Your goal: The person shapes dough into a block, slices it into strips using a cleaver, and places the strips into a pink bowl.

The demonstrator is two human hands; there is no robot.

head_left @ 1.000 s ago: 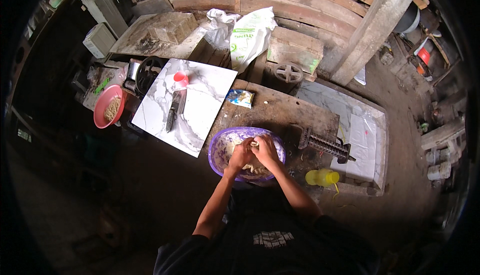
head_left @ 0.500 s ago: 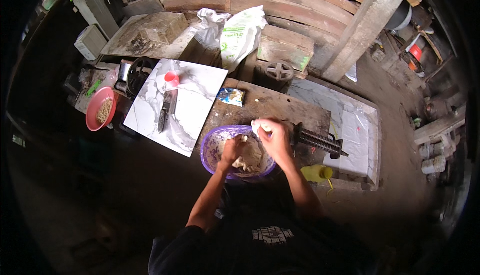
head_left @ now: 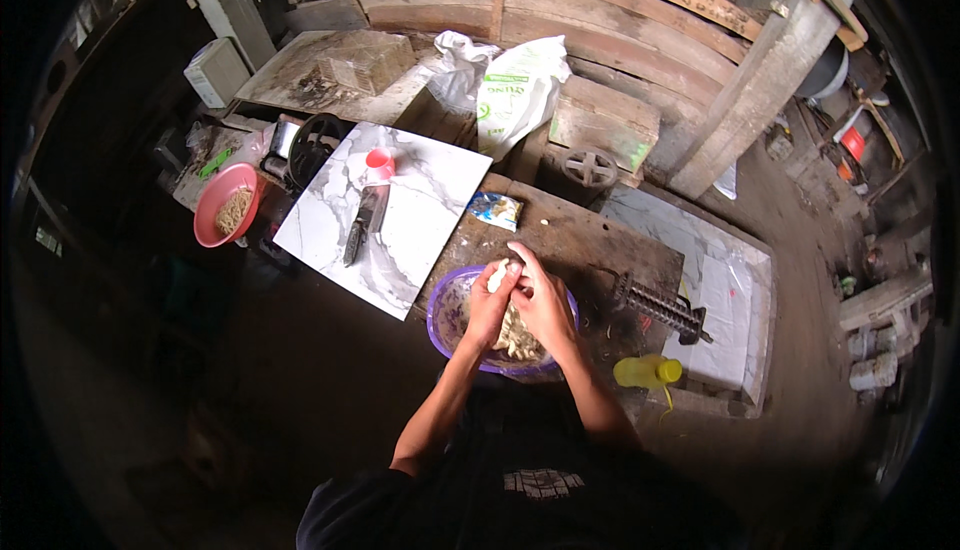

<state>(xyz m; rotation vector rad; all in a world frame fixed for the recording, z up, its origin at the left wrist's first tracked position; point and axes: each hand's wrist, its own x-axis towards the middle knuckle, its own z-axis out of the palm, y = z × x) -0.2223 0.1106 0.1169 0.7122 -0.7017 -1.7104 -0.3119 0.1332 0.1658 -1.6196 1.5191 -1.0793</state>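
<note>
A purple oval basin (head_left: pixel 433 325) stands at the near edge of the wooden table, its inner wall smeared with pale residue. Pale, lumpy dough (head_left: pixel 517 342) lies in it, partly covered by my hands. Above the basin my two hands meet, fingertips together. My left hand (head_left: pixel 488 308) is closed, with a small white piece of dough (head_left: pixel 497 276) showing by its thumb. Curled against it, my right hand (head_left: pixel 543 302) is closed around the same piece, as far as can be seen; its fingers hide part of the contact.
Left of the basin lies a marbled board (head_left: pixel 420 190) with a pink cup (head_left: pixel 380 162) and a dark-handled knife (head_left: pixel 358 233). A blue packet (head_left: pixel 495 210) lies behind the basin. On the right are a black ridged tool (head_left: pixel 660 308) and a yellow bottle (head_left: pixel 645 371). A pink bowl (head_left: pixel 205 212) stands far left.
My left hand has risen from the dough in the basin to meet my right hand. The right hand has come lower, over the basin. The whole view has shifted slightly.
</note>
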